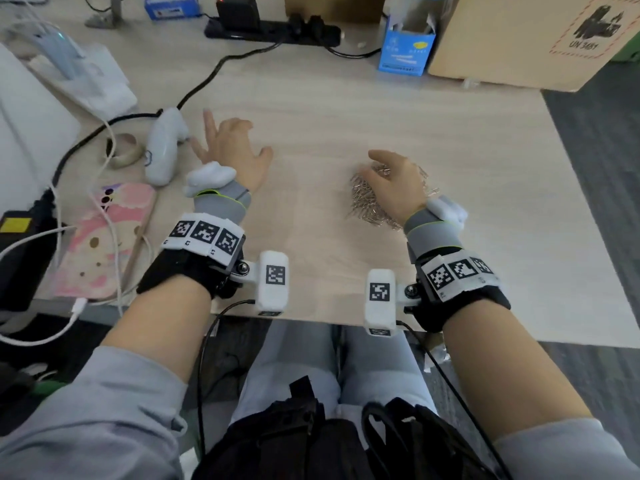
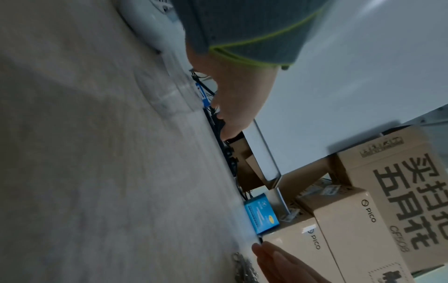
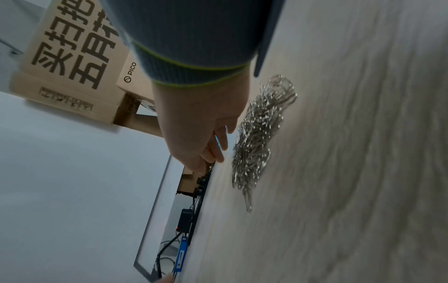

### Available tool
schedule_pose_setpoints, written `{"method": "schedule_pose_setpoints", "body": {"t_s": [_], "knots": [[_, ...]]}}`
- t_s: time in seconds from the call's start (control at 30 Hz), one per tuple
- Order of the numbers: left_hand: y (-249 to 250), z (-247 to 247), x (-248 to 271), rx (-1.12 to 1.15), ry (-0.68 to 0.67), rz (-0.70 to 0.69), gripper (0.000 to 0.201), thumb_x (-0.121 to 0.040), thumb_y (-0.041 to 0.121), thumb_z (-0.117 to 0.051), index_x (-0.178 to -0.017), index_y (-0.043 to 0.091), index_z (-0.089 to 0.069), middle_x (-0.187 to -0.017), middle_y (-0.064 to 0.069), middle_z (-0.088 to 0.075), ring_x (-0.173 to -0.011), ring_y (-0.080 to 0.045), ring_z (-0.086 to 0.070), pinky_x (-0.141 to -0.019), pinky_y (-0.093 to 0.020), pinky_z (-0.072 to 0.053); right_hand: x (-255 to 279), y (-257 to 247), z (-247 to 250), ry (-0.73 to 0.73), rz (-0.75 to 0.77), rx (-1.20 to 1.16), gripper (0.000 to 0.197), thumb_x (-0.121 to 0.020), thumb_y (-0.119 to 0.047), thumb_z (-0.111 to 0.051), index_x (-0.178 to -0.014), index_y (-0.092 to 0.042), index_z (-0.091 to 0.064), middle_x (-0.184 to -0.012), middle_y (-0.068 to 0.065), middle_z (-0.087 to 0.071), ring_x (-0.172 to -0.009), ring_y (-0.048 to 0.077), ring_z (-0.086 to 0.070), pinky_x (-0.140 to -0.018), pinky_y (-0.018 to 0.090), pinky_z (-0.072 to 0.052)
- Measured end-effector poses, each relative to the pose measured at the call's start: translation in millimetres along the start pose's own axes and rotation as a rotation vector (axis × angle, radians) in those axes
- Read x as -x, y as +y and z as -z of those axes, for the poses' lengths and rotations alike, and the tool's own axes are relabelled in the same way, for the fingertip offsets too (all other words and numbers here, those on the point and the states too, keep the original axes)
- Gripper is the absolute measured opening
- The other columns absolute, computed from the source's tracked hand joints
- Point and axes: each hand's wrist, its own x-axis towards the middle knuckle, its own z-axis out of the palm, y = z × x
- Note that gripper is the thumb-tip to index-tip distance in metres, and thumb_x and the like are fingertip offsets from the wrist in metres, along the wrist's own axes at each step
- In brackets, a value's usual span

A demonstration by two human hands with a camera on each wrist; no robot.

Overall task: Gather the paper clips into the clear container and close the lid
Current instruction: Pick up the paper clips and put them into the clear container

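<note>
A heap of silver paper clips (image 1: 363,202) (image 3: 259,134) lies on the wooden table (image 1: 311,109), right of centre. My right hand (image 1: 391,181) (image 3: 206,130) hovers over the heap, palm down, with its fingers loosely bent towards the clips and nothing gripped. My left hand (image 1: 232,147) (image 2: 232,95) is at the left with its fingers spread wide. A faint, blurred clear container (image 2: 167,92) shows on the table under that hand in the left wrist view. The head view does not show the container. The clips (image 2: 242,268) and my right hand (image 2: 278,264) appear at that view's bottom edge.
A white controller (image 1: 162,147), a tape roll (image 1: 124,154), a pink phone (image 1: 104,237) and cables crowd the left side. A power strip (image 1: 273,29), a blue box (image 1: 405,50) and a cardboard box (image 1: 519,36) stand at the back. The table's right edge (image 1: 588,209) is near.
</note>
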Motion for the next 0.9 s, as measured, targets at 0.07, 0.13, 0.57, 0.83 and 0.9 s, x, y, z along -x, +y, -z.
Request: {"method": "schedule_pose_setpoints", "body": {"t_s": [0.07, 0.13, 0.57, 0.83, 0.9], "knots": [[-17, -1, 3, -0.100, -0.105, 0.086, 0.060, -0.081, 0.047, -0.050, -0.131, 0.015, -0.042, -0.146, -0.010, -0.036, -0.143, -0.038, -0.006, -0.115, -0.058, -0.005, 3, -5, -8, -0.018, -0.002, -0.030, 0.040, -0.090, -0.024, -0.056, -0.127, -0.010, -0.057, -0.123, 0.010, -0.063, -0.115, 0.022, -0.057, -0.094, 0.021, -0.037], [-24, -2, 9, -0.136, -0.198, 0.095, 0.063, -0.081, 0.048, -0.048, -0.134, 0.014, -0.040, -0.149, -0.012, -0.029, -0.143, -0.039, -0.005, -0.116, -0.056, -0.002, 6, -8, -13, -0.028, 0.010, -0.021, 0.038, -0.089, -0.022, -0.056, -0.125, -0.010, -0.059, -0.118, 0.012, -0.066, -0.112, 0.022, -0.058, -0.088, 0.018, -0.037], [2, -7, 45, 0.430, -0.269, -0.083, 0.073, -0.057, 0.024, -0.085, -0.121, 0.017, -0.051, -0.129, -0.002, -0.055, -0.118, -0.018, -0.050, -0.085, -0.013, -0.033, 20, -17, -3, 0.014, 0.057, -0.179, 0.028, -0.086, -0.013, -0.058, -0.111, -0.007, -0.067, -0.110, 0.008, -0.069, -0.096, 0.010, -0.065, -0.077, 0.012, -0.046], [26, -9, 63, 0.603, -0.330, -0.103, 0.088, -0.046, 0.033, -0.086, -0.126, 0.026, -0.050, -0.119, 0.003, -0.057, -0.110, -0.009, -0.050, -0.102, -0.027, -0.041, 27, -35, 2, -0.125, 0.134, -0.163, 0.034, -0.084, -0.022, -0.065, -0.116, -0.009, -0.065, -0.095, -0.001, -0.064, -0.064, -0.005, -0.058, -0.067, 0.010, -0.044], [37, -4, 62, 0.562, -0.335, -0.122, 0.093, -0.043, 0.039, -0.085, -0.127, 0.030, -0.047, -0.123, 0.001, -0.059, -0.114, -0.012, -0.051, -0.100, -0.028, -0.042, 29, -38, 4, -0.139, 0.147, -0.144, 0.040, -0.083, -0.027, -0.067, -0.119, -0.010, -0.063, -0.111, 0.001, -0.066, -0.074, 0.008, -0.061, -0.073, 0.017, -0.047]]}}
